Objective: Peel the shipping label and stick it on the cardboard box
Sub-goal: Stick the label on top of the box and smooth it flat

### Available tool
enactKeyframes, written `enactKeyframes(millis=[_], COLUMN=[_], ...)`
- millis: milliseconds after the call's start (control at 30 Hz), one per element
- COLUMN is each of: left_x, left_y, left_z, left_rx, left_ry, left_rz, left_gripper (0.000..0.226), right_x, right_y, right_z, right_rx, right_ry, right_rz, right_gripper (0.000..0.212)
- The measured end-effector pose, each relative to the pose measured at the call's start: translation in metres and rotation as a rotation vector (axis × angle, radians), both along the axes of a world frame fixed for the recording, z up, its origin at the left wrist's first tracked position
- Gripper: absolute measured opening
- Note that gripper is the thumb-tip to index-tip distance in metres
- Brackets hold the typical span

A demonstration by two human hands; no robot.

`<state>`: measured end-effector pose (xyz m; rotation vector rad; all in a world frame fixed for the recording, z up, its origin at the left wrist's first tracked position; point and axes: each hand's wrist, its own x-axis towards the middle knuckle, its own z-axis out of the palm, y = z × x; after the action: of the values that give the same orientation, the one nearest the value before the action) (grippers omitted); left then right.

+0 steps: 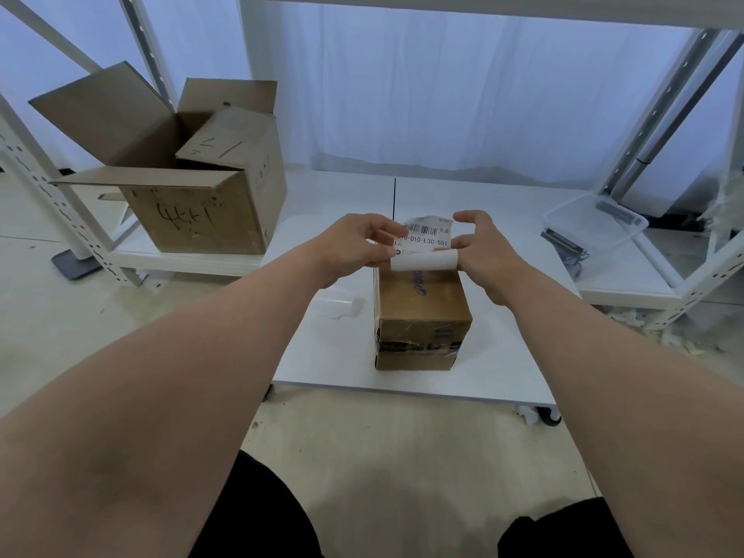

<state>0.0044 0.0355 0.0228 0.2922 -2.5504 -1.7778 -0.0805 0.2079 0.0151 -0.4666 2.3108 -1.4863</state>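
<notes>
Both bare forearms reach forward from the bottom corners and meet over the small cardboard box, which stands on the low white table. The left hand is turned palm inward, its fingers curled, and pinches the left edge of the shipping label. The right hand mirrors it, with the thumb raised near the label's top right corner and the fingers bent against the right edge, so the grip on that side is narrow and closed on the paper. The label is held printed side up just above the far end of the box's top, and its near edge is curled into a white roll. A large open carton sits to the left, and a clear plastic tub to the right.
</notes>
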Motion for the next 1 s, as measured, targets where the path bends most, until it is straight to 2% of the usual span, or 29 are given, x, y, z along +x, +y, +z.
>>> enactKeyframes(millis=[133, 233, 300, 633, 1000], left_x=[0.0, 0.001, 0.002, 0.003, 0.001], left_y=[0.004, 0.005, 0.006, 0.011, 0.02], left_z=[0.001, 0.002, 0.002, 0.002, 0.003], left_rx=[0.009, 0.004, -0.002, -0.005, -0.06], left_ry=[0.003, -0.008, -0.02, -0.125, -0.169], left_rz=[0.038, 0.038, 0.038, 0.026, 0.026], left_gripper=[0.043, 0.048, 0.051, 0.053, 0.058], right_x=[-0.001, 0.002, 0.004, 0.003, 0.002], right_y=[-0.002, -0.002, -0.001, 0.003, -0.003], right_z=[0.001, 0.003, 0.004, 0.009, 0.005], right_rx=[-0.02, -0.007, -0.001, 0.098, 0.317], right_ry=[0.043, 0.021, 0.0, -0.089, 0.125], right_rz=[-0.073, -0.02, 0.013, 0.051, 0.104], right_gripper=[0.046, 0.024, 0.019, 0.04, 0.043])
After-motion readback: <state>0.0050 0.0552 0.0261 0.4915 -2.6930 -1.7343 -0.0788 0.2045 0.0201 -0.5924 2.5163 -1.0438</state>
